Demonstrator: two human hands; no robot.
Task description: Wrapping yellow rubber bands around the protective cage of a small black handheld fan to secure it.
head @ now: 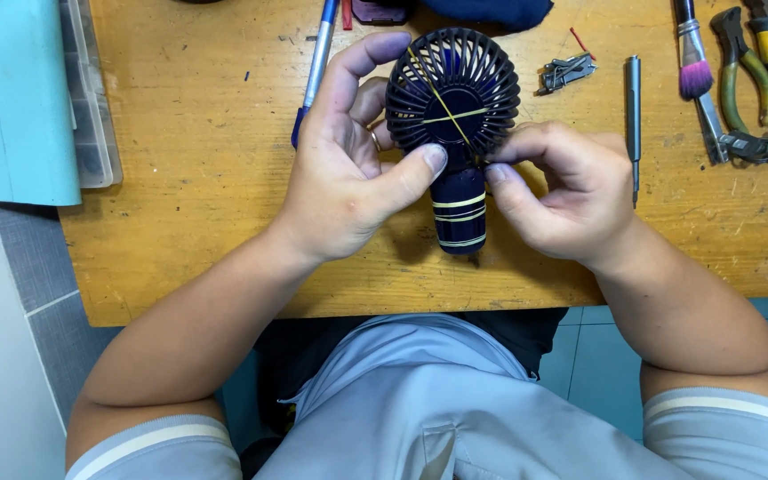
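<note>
A small dark blue handheld fan with a round grille is held over the wooden table. Yellow rubber bands stretch across its grille and wrap its handle. My left hand cups the fan's left side, thumb pressed at the neck, index finger curled over the top of the grille. My right hand pinches a rubber band at the lower right rim of the grille, where head meets handle.
A blue pen lies left of the fan. To the right are a small metal clip, a grey screwdriver, a brush and pliers. A teal box and clear case sit at far left.
</note>
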